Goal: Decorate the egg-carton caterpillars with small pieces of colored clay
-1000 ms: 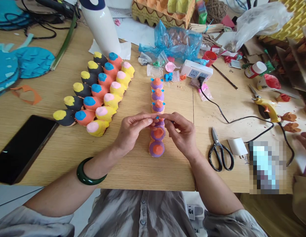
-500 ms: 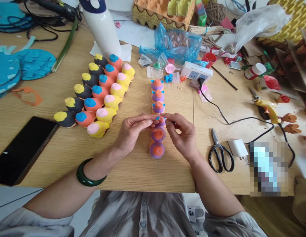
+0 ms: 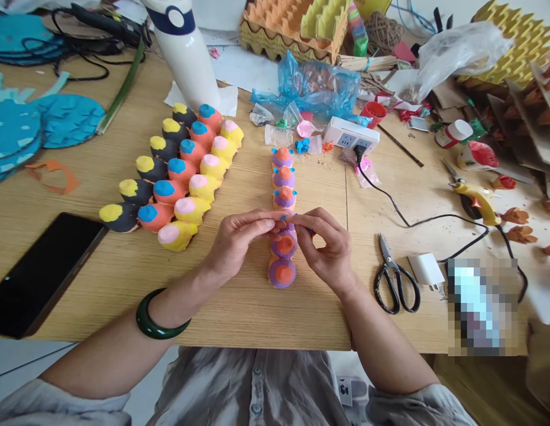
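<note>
A strip of egg-carton cones painted purple with orange tops (image 3: pixel 282 254) lies lengthwise on the wooden table (image 3: pixel 257 307) in front of me. The far cones carry small blue clay bits on their sides. My left hand (image 3: pixel 239 239) and my right hand (image 3: pixel 328 245) meet over a middle cone of the strip, each with thumb and forefinger pinched. A tiny blue clay bit shows between the fingertips. A green bangle (image 3: pixel 157 316) sits on my left wrist.
Three rows of painted cones (image 3: pixel 177 174) lie to the left, with a black phone (image 3: pixel 39 272) nearer. Scissors (image 3: pixel 394 275), a white charger (image 3: pixel 428 267), a power strip (image 3: pixel 351 134), a yellow glue gun (image 3: pixel 474 196) and its cable lie to the right. Bags and egg trays crowd the back.
The hands stay pinched together over the strip, a little lower against the cone. Another person's hand at the right edge has left the view.
</note>
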Demonstrator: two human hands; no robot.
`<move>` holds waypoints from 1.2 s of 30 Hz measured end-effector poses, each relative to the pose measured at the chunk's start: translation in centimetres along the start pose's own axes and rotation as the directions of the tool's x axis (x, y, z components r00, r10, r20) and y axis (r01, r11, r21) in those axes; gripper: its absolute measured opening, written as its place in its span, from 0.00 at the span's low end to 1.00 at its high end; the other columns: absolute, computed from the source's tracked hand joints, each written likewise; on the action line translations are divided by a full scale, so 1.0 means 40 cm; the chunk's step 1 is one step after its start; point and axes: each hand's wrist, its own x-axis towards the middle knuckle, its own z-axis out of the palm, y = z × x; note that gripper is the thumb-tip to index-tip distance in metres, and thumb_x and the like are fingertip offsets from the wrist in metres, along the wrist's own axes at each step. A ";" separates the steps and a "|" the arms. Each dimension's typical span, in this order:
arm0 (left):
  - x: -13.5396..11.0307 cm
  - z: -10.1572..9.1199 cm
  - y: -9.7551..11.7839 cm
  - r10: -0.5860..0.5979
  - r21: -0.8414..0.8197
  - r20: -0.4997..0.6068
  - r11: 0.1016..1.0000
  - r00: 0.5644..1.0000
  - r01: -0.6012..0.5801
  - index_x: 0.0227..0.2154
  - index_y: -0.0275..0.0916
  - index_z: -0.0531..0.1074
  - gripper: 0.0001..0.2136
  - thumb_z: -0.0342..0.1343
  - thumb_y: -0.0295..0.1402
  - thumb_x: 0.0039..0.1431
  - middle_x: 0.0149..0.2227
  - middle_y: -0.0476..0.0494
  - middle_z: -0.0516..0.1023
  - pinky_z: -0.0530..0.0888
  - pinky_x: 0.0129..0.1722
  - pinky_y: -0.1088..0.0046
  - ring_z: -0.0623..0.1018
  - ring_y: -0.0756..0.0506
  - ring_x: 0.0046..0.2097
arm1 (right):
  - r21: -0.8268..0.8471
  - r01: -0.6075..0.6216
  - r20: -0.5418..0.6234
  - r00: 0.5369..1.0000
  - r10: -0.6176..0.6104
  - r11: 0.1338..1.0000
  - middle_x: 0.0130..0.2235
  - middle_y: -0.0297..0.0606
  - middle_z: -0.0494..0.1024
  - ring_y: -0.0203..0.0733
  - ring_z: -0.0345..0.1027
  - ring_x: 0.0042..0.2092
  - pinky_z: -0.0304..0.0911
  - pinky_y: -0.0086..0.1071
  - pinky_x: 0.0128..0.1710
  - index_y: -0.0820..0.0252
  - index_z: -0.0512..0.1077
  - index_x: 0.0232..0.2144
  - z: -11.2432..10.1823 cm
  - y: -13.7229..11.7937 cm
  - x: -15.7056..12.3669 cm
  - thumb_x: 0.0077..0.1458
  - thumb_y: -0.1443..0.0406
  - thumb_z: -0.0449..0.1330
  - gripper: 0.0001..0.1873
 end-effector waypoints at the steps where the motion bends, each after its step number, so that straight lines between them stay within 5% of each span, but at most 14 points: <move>1: 0.000 0.000 0.000 0.002 0.005 -0.001 1.000 1.000 -0.002 0.40 0.42 0.88 0.09 0.67 0.35 0.58 0.39 0.43 0.88 0.83 0.42 0.68 0.85 0.42 0.43 | 0.006 -0.007 -0.002 1.000 0.007 1.000 0.35 0.34 0.76 0.33 0.68 0.31 0.67 0.29 0.30 0.52 0.81 0.49 0.000 0.000 0.000 0.68 0.73 0.58 0.16; 9: -0.001 -0.004 -0.003 0.026 0.051 0.003 0.998 1.000 -0.026 0.40 0.43 0.89 0.08 0.67 0.34 0.60 0.41 0.44 0.89 0.81 0.43 0.71 0.85 0.45 0.42 | -0.014 0.026 0.025 0.999 -0.025 1.000 0.36 0.35 0.76 0.33 0.69 0.33 0.66 0.29 0.29 0.52 0.81 0.46 0.003 0.007 -0.001 0.66 0.76 0.55 0.19; 16: 0.000 0.003 0.000 -0.028 -0.022 -0.012 0.999 1.000 0.028 0.40 0.43 0.88 0.08 0.69 0.35 0.57 0.38 0.43 0.88 0.83 0.40 0.71 0.85 0.44 0.41 | 0.051 -0.207 -0.010 0.978 0.208 0.977 0.35 0.32 0.74 0.32 0.67 0.33 0.67 0.28 0.31 0.53 0.79 0.50 -0.001 -0.005 0.000 0.68 0.70 0.58 0.13; 24: 0.003 0.000 0.006 -0.101 -0.074 -0.027 0.992 0.995 0.099 0.36 0.38 0.88 0.09 0.69 0.34 0.53 0.34 0.42 0.87 0.84 0.39 0.66 0.85 0.44 0.34 | 0.002 -0.021 0.050 0.999 0.021 1.000 0.38 0.37 0.78 0.35 0.72 0.35 0.69 0.29 0.28 0.52 0.81 0.48 0.000 0.010 0.001 0.67 0.70 0.61 0.12; 32: 0.001 -0.003 0.005 -0.129 -0.047 0.050 0.990 0.990 0.131 0.38 0.38 0.88 0.11 0.69 0.37 0.54 0.34 0.42 0.87 0.83 0.40 0.67 0.84 0.44 0.35 | 0.006 0.011 0.042 0.999 -0.011 1.000 0.37 0.36 0.78 0.35 0.72 0.35 0.71 0.30 0.30 0.54 0.79 0.44 -0.001 0.009 0.001 0.66 0.70 0.63 0.08; 36: -0.002 -0.003 0.004 -0.047 0.037 0.015 0.998 0.999 0.047 0.44 0.41 0.87 0.12 0.70 0.37 0.58 0.38 0.44 0.87 0.80 0.40 0.73 0.82 0.48 0.36 | 0.091 -0.079 0.009 0.997 0.078 0.993 0.35 0.33 0.77 0.33 0.71 0.34 0.69 0.28 0.30 0.55 0.78 0.41 0.001 0.005 0.002 0.65 0.71 0.65 0.05</move>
